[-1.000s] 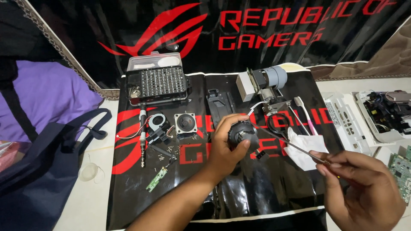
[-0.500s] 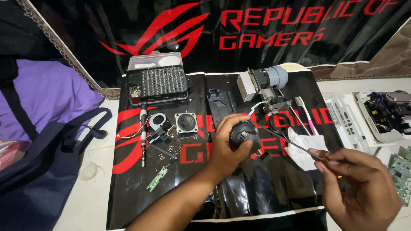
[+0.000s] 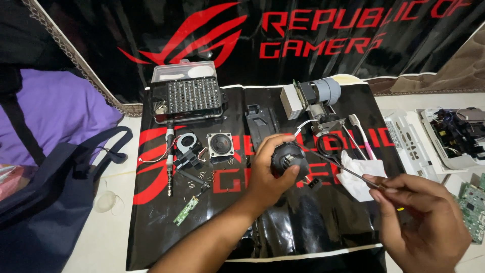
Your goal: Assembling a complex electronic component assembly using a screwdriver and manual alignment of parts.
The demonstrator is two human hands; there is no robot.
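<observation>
- A round black part [image 3: 289,161] is gripped from above by the left hand [image 3: 270,172] near the middle of the black mat [image 3: 303,227], fingers curled around it so that it is kept steady and tilted towards the right.
- Thin metal tweezers [image 3: 348,169] are pinched in the grip of the right hand [image 3: 422,217], their tips brought just beside the round part, seemingly so that fine work can be reached.
- Small parts are laid out on the mat's left: a square speaker [image 3: 221,145], a small fan [image 3: 188,144], a screwdriver [image 3: 169,162] and a green circuit strip [image 3: 186,211].
- A bit case [image 3: 187,96] with a clear lid is set at the far left of the mat.
- A black banner [image 3: 303,35] with a large red emblem and red lettering is hung behind the desk [image 3: 101,237].
</observation>
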